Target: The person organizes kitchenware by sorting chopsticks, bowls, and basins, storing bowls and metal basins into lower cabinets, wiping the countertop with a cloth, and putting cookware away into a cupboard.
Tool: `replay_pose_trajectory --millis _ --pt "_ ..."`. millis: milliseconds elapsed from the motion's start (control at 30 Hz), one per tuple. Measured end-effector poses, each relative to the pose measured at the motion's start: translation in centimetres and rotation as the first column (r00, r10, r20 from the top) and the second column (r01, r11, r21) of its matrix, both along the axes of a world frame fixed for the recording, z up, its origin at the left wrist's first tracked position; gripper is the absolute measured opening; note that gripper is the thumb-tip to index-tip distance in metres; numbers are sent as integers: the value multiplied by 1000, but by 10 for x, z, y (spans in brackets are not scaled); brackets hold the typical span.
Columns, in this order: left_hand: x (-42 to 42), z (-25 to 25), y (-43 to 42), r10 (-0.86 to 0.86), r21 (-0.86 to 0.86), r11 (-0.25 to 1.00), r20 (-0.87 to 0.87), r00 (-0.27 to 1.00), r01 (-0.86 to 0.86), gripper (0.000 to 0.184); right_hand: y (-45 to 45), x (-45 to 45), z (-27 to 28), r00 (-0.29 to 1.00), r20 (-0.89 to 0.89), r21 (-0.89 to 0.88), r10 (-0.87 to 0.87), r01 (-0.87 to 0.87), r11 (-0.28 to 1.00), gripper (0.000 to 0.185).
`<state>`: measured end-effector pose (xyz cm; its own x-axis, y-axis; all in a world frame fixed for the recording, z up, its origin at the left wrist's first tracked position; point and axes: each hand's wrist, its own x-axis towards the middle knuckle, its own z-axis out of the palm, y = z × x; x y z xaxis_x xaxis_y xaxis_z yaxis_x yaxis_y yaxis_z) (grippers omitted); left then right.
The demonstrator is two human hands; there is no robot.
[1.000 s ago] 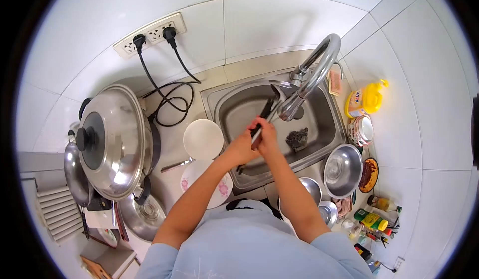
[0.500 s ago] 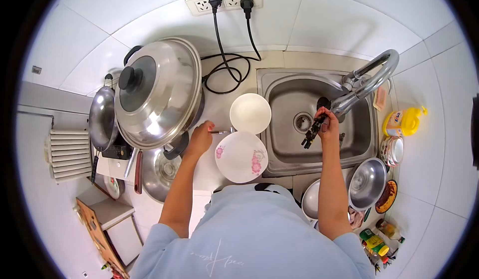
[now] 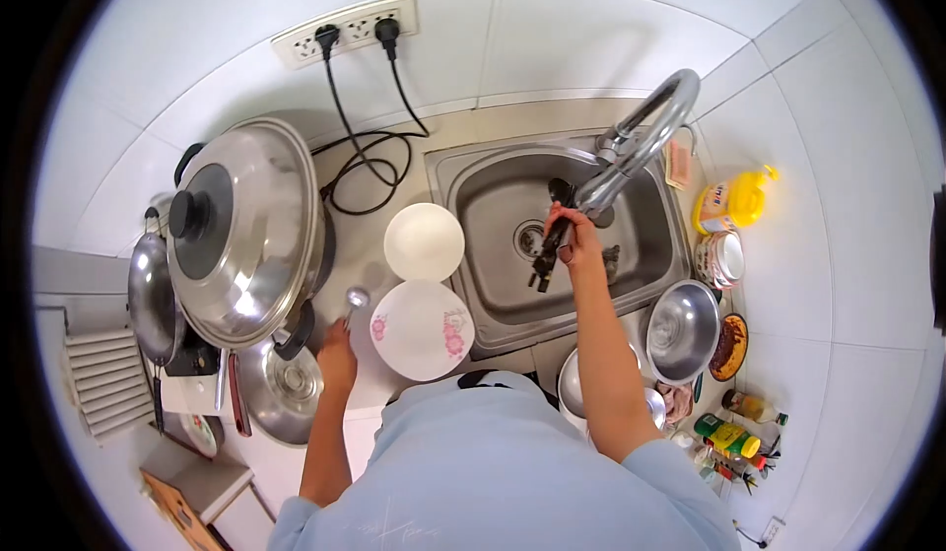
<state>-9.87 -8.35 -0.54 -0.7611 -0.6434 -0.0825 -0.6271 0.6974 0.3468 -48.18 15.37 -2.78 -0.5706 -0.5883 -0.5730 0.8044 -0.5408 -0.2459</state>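
My left hand (image 3: 338,359) is closed on the handle of a metal spoon (image 3: 358,298), its shiny bowl pointing up and away just left of the plates. My right hand (image 3: 579,241) grips a bundle of dark, stick-like utensils that look like chopsticks (image 3: 548,260) under the faucet (image 3: 641,147), over the metal sink (image 3: 493,221). A black rounded end (image 3: 562,191) shows above that hand; what it belongs to is unclear. Between my hands, a white bowl (image 3: 424,241) stands behind a white plate (image 3: 422,329) with pink flowers.
A large lidded steamer pot (image 3: 261,226) stands at left, with a wok (image 3: 153,300) beyond it. Black power cords (image 3: 379,162) lie behind the bowl. Right of the sink are a yellow detergent bottle (image 3: 729,201), a metal basin (image 3: 683,332) and several condiment bottles (image 3: 727,436).
The view has shifted, so the counter and sink appear farther left. My left hand has drawn back from the plates, bringing the spoon into clear sight. My right hand stays over the sink.
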Motion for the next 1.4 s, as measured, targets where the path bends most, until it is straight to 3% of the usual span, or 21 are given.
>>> replay_pose_trajectory --millis 67,200,267,300,367,400,433,467,500,567,633,667,767,800,867,900,1000,1067,1200,1267,1400 --pt "18 9 15 68 0 998 -110 992 -68 24 -5 3 10 988 133 -32 -82 86 996 14" --pt "21 53 45 93 61 995 -191 977 -83 23 -9 12 23 982 96 38 -161 158 987 18" --pt "2 74 55 39 167 986 -287 957 10 22 -5 17 15 996 82 -133 -46 57 990 15" --pt "-17 86 61 58 229 973 -240 969 -2 18 -3 22 15 1000 1 -38 12 -12 999 13" --pt "-66 98 69 43 424 905 -195 980 44 16 2 36 19 999 30 -52 19 -18 999 13" --pt "-84 75 69 -40 514 841 -251 967 168 18 3 43 24 998 58 -62 37 -33 998 14" --pt "-117 90 79 99 878 479 -45 994 -8 23 -2 51 42 993 95 39 -67 63 997 15" --pt "-149 90 90 131 975 222 -55 990 25 26 1 53 43 993 90 37 -77 74 997 15" --pt "-181 90 97 25 974 221 -59 998 52 24 5 55 43 996 90 19 -11 10 1000 13" --pt "-233 35 109 60 994 85 -80 995 75 24 13 54 47 993 91 3 73 -73 997 8" --pt "-275 27 125 -24 956 243 -162 987 163 26 24 54 46 995 63 38 83 -85 996 8" --pt "-286 28 129 -39 956 237 -170 985 175 26 30 55 44 993 44 75 108 -111 991 9" --pt "-309 40 140 -5 901 401 -177 984 164 27 42 59 53 998 -10 201 66 -62 978 11" --pt "-315 39 141 -11 900 402 -180 984 169 27 44 60 52 998 -27 240 54 -46 970 11" --pt "-324 36 140 -249 868 428 -155 956 252 25 48 61 48 999 -23 217 35 -29 976 9" --pt "-327 26 143 -251 866 431 -154 956 253 25 47 62 52 999 -34 246 21 -12 969 9" --pt "-334 5 153 -98 859 412 -288 953 302 20 45 61 50 999 -48 246 16 -4 969 11" --pt "-337 10 158 95 962 233 -170 981 144 20 44 61 48 999 -48 221 19 -8 975 14" --pt "-347 12 155 49 947 313 -87 995 68 20 36 60 50 997 -64 253 33 -16 967 16" --pt "-346 21 149 -46 986 164 -4 999 11 22 34 59 49 994 -99 255 35 -9 967 17" --pt "-344 16 141 -140 996 61 80 987 -72 27 31 57 56 982 -149 266 118 -75 961 18"
